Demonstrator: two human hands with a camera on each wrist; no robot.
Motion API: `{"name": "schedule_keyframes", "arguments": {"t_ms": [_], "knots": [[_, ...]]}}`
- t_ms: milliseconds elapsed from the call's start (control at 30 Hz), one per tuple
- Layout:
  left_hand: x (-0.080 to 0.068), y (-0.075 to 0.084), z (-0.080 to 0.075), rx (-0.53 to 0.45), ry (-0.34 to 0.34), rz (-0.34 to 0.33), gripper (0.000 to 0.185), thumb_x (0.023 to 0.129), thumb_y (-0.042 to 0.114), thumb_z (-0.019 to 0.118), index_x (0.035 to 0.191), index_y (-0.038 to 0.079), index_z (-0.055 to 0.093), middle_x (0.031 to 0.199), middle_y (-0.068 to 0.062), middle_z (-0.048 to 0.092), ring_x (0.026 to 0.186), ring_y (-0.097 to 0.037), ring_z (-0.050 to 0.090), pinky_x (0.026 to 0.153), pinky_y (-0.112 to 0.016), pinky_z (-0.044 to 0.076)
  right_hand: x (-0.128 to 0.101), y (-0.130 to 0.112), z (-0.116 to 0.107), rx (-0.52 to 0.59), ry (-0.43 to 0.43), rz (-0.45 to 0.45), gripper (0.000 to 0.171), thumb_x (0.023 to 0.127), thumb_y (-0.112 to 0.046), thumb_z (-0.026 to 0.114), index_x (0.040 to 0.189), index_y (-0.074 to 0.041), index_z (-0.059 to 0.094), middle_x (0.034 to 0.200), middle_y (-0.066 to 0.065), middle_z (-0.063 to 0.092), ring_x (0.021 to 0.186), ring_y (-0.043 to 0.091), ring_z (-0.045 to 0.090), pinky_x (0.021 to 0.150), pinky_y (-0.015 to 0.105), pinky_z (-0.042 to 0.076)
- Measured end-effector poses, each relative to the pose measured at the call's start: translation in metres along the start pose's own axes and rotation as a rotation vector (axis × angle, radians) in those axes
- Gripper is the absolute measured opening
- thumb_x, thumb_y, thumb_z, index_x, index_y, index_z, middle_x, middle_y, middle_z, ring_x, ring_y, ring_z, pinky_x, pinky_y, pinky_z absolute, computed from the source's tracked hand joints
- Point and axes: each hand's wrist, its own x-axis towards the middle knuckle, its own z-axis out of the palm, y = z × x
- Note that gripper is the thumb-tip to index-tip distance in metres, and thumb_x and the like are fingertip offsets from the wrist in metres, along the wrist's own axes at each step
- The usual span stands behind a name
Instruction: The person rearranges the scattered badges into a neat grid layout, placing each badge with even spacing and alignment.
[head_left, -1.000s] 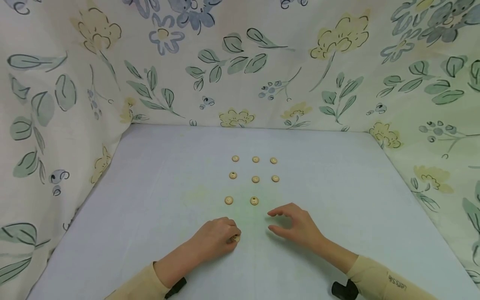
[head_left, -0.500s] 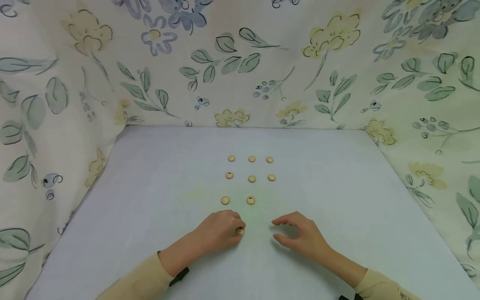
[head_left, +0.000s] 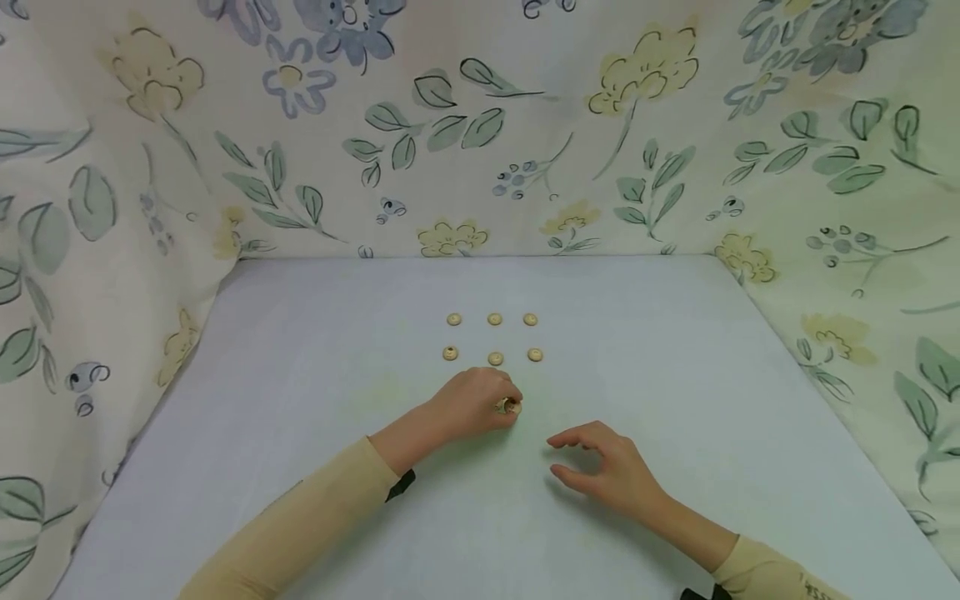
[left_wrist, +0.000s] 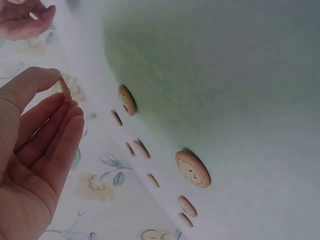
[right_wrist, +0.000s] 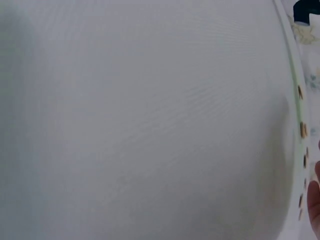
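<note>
My left hand (head_left: 468,404) pinches a small round wooden disc (head_left: 513,406) between thumb and fingertips, just above the table. The left wrist view shows this disc (left_wrist: 65,89) edge-on, off the surface. Two nearer discs lie close by, one of them with a drawn animal face (left_wrist: 193,169); in the head view the left hand hides both. Behind, two rows of similar discs (head_left: 495,358) lie flat. To the right, my right hand (head_left: 611,467) holds nothing, its thumb and fingers apart; only a few of its fingertips (right_wrist: 314,202) enter the right wrist view.
A white table (head_left: 315,333) spreads out under both hands. Floral cloth (head_left: 525,125) hangs behind it and along both sides. Dark wrist mounts (head_left: 401,486) sit on the sleeves.
My left hand has moved forward and right with its disc, and now covers the two nearest discs. The right hand shifted slightly back, then stayed put. The head view has turned a little.
</note>
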Motion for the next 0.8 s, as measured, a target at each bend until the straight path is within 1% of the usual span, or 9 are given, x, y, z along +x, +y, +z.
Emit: {"name": "schedule_keyframes", "arguments": {"t_ms": [200,367,533,667,800], "knots": [[0.022,-0.007,0.009,0.013,-0.039,-0.003,0.010,0.084,0.008,0.067,0.079,0.016,0.069,0.081,0.004,0.065,0.071,-0.007,0.050,0.062,-0.022,0.039,-0.001,0.002,-0.003,0.001,0.002,0.014,0.033,0.075,-0.010,0.083,0.105,-0.017,0.072,0.102,-0.013,0.068,0.094,0.009,0.061,0.075,0.034,0.051],[0.037,-0.006,0.018,0.043,-0.063,0.011,0.011,0.085,0.010,0.067,0.076,0.016,0.067,0.078,0.004,0.064,0.069,-0.008,0.048,0.063,-0.022,0.038,-0.003,0.005,-0.002,0.005,0.017,0.012,0.035,0.073,-0.009,0.085,0.105,-0.016,0.072,0.101,-0.009,0.070,0.094,0.011,0.062,0.075,0.034,0.052],[0.048,-0.006,0.025,0.064,-0.071,0.014,0.016,0.084,0.009,0.067,0.071,0.017,0.062,0.067,0.007,0.051,0.063,-0.008,0.040,0.058,-0.020,0.031,-0.005,0.008,0.000,0.017,0.025,0.009,0.036,0.072,-0.009,0.086,0.105,-0.015,0.071,0.101,-0.006,0.070,0.094,0.015,0.063,0.075,0.035,0.051],[0.052,-0.007,0.031,0.098,-0.071,0.027,0.025,0.083,0.008,0.066,0.063,0.017,0.053,0.062,0.008,0.039,0.059,-0.007,0.033,0.054,-0.020,0.026,-0.005,0.006,-0.001,0.012,0.018,0.014,0.035,0.074,-0.011,0.085,0.105,-0.016,0.071,0.102,-0.009,0.069,0.095,0.012,0.062,0.076,0.033,0.051],[0.055,-0.008,0.038,0.127,-0.057,0.040,0.030,0.081,0.007,0.065,0.060,0.018,0.048,0.060,0.008,0.034,0.057,-0.007,0.030,0.052,-0.019,0.024,-0.004,0.003,-0.004,0.022,0.012,0.030,0.033,0.076,-0.012,0.084,0.106,-0.017,0.072,0.104,-0.012,0.068,0.096,0.008,0.061,0.077,0.032,0.051]]}}
